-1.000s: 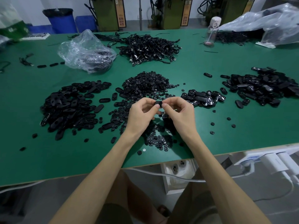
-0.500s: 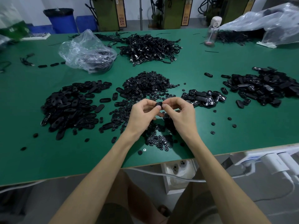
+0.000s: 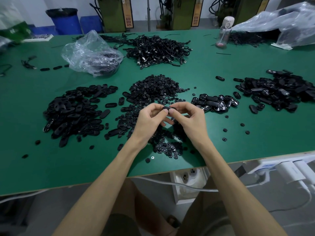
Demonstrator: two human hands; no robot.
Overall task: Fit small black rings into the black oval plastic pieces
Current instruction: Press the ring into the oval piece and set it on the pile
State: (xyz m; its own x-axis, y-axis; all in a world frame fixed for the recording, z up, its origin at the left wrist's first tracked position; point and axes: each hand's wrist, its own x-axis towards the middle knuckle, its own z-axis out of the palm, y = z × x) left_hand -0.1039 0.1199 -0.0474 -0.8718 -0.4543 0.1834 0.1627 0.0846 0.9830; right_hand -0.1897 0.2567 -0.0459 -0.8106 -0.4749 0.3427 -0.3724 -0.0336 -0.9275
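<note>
Both my hands meet over the middle of the green table [image 3: 221, 68]. My left hand [image 3: 150, 120] and my right hand [image 3: 189, 120] pinch one black oval plastic piece [image 3: 169, 108] between thumbs and fingertips, a little above the table. Whether a ring sits in it is hidden by my fingers. A heap of small black rings [image 3: 156, 89] lies just beyond and under my hands. A pile of black oval pieces [image 3: 75, 113] lies to the left.
Glossy oval pieces [image 3: 214, 103] lie right of my hands, a bigger pile [image 3: 279, 91] farther right. At the back: a heap of black cables [image 3: 158, 48], clear plastic bags [image 3: 90, 53], a bottle [image 3: 224, 33]. Loose rings dot the near table. A power strip [image 3: 279, 167] hangs at the near right edge.
My hands have stayed together over the ring heap, shifting only slightly. The fingers have turned the oval piece a little, so more of it shows above my thumbs.
</note>
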